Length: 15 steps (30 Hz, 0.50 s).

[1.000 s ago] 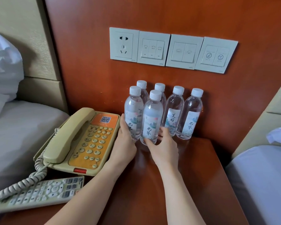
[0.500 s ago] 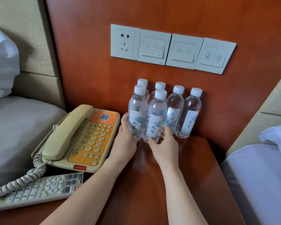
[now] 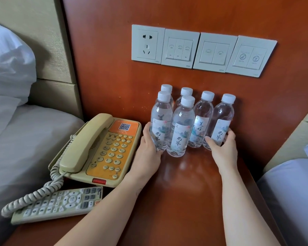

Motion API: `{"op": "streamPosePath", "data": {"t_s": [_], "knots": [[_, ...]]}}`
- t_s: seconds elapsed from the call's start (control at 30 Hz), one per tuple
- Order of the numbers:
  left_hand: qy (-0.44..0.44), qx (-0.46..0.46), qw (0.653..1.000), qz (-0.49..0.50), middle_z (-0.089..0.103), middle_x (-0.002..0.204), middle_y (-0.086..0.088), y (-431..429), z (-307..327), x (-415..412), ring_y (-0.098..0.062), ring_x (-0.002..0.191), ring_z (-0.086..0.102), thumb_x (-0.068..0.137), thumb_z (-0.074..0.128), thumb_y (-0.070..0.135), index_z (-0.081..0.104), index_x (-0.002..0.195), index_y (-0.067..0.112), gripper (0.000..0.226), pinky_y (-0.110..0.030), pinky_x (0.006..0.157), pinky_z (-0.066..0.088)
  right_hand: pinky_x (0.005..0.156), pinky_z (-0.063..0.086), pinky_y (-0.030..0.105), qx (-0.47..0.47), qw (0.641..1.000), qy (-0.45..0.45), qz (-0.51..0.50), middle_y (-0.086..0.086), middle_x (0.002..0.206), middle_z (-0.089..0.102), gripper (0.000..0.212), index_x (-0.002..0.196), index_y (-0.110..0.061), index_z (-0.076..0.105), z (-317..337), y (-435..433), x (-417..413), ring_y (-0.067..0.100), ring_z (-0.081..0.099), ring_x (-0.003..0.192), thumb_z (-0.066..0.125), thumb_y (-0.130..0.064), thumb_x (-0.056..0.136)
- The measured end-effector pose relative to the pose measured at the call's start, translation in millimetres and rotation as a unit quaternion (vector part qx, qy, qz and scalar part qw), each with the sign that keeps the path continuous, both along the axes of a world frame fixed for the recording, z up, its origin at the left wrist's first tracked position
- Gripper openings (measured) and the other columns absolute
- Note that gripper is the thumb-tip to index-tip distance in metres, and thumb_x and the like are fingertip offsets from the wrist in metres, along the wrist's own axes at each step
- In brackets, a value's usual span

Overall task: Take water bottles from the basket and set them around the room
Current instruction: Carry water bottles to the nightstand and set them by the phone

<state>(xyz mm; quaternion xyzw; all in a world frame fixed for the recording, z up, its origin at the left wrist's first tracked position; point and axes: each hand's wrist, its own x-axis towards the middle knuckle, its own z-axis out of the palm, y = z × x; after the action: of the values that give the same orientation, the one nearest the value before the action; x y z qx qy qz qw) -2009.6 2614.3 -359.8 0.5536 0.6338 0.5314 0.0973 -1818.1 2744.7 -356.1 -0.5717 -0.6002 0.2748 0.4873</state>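
Between left hand [image 3: 148, 148] and right hand [image 3: 223, 148], each clasping an end one, clear white-capped plastic water bottles [image 3: 180, 132] seem mid-tidying; next, release them upright.

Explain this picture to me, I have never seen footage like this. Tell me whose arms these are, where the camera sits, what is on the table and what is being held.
No machine here: a person wears one wide-angle camera on the head, looking forward and down, so both bare arms are that person's own. On the glossy reddish-brown wooden nightstand, six clear plastic water bottles with white caps stand upright near the wall panel. The left hand cups the front left bottle; the right hand has its fingers curled round the rightmost bottle. Beside them sit a beige and orange corded telephone and a pale grey remote control. White wall switches and a socket are mounted above.
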Motion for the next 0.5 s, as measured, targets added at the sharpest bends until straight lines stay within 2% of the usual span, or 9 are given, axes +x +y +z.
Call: {"op": "streamPosePath", "data": {"t_s": [0.13, 0.27, 0.4, 0.5], "knots": [[-0.002, 0.001, 1.000, -0.001, 0.044, 0.142, 0.003, 0.5, -0.3, 0.1, -0.016, 0.129, 0.046, 0.088, 0.065, 0.006, 0.012, 0.150, 0.017, 0.082, -0.039, 0.102, 0.046, 0.094, 0.050, 0.041, 0.022, 1.000, -0.015, -0.016, 0.006, 0.125, 0.062, 0.062, 0.135, -0.022, 0.044, 1.9, -5.6, 1.3, 0.026, 0.061, 0.111, 0.075, -0.027, 0.082], [-0.008, 0.001, 1.000, -0.007, 0.046, 0.140, 0.002, 0.9, 0.3, 0.6, -0.016, 0.129, 0.046, 0.088, 0.066, 0.007, 0.013, 0.150, 0.017, 0.082, -0.041, 0.103, 0.045, 0.089, 0.049, 0.035, 0.038, 0.999, -0.011, -0.019, 0.006, 0.124, 0.063, 0.059, 0.133, -0.019, 0.047, 0.7, -29.0, 7.9, 0.024, 0.061, 0.110, 0.075, -0.028, 0.081], [-0.014, 0.004, 1.000, -0.011, 0.045, 0.140, 0.005, 0.3, -0.5, 0.0, -0.016, 0.129, 0.046, 0.089, 0.066, 0.011, 0.013, 0.150, 0.018, 0.081, -0.043, 0.103, 0.044, 0.079, 0.044, 0.024, 0.034, 0.999, -0.010, 0.012, -0.010, 0.110, 0.062, 0.060, 0.131, -0.026, 0.049, -3.2, -56.1, 8.3, 0.006, 0.057, 0.093, 0.077, -0.029, 0.078], [0.007, -0.006, 1.000, -0.010, 0.042, 0.144, -0.001, 1.1, -2.0, -0.3, -0.019, 0.131, 0.045, 0.087, 0.067, 0.013, 0.006, 0.152, 0.015, 0.089, -0.044, 0.101, 0.046, 0.076, 0.045, 0.018, 0.035, 0.998, -0.008, 0.050, -0.018, 0.105, 0.061, 0.060, 0.129, -0.031, 0.050, -5.2, -67.4, -2.0, -0.004, 0.057, 0.087, 0.079, -0.029, 0.076]]}}
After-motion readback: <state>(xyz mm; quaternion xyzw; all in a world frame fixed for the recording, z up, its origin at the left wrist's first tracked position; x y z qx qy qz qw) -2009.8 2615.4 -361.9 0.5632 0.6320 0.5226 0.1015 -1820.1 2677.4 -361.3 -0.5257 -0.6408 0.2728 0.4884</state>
